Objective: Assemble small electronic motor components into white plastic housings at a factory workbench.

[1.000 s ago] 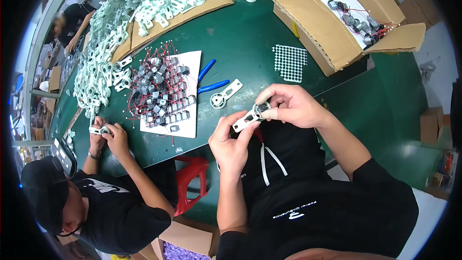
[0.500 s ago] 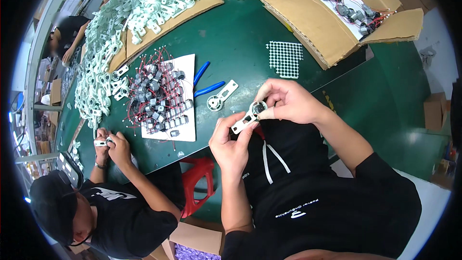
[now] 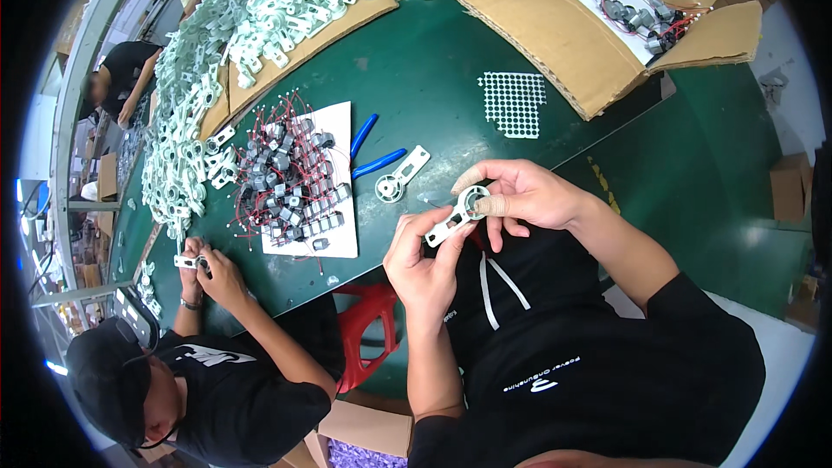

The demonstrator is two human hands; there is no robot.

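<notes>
My left hand (image 3: 422, 264) pinches the slotted handle end of a white plastic housing (image 3: 446, 230) between thumb and fingers. At its other end, the round ring sits between the thumb and forefinger of my right hand (image 3: 529, 198); that thumb lies over the ring's opening and hides part of its inside. Beige coverings are on the right thumb and forefinger. A similar white housing (image 3: 401, 175) lies on the green table just beyond my hands. Blue-handled pliers (image 3: 378, 161) rest to its left, by a white sheet heaped with small grey motors (image 3: 282, 178) with red wires.
Many white housings (image 3: 286, 13) are piled at the far left on cardboard. A perforated white sheet (image 3: 512, 104) lies ahead. Far right, an open cardboard box (image 3: 572, 61) holds more wired motors (image 3: 637, 17). A co-worker (image 3: 217, 364) sits at left, near a red stool (image 3: 368, 329).
The housing and both hands sit slightly lower in view. My right fingers have shifted on the ring, with the thumb now across its opening; the dark round centre seen before is no longer visible.
</notes>
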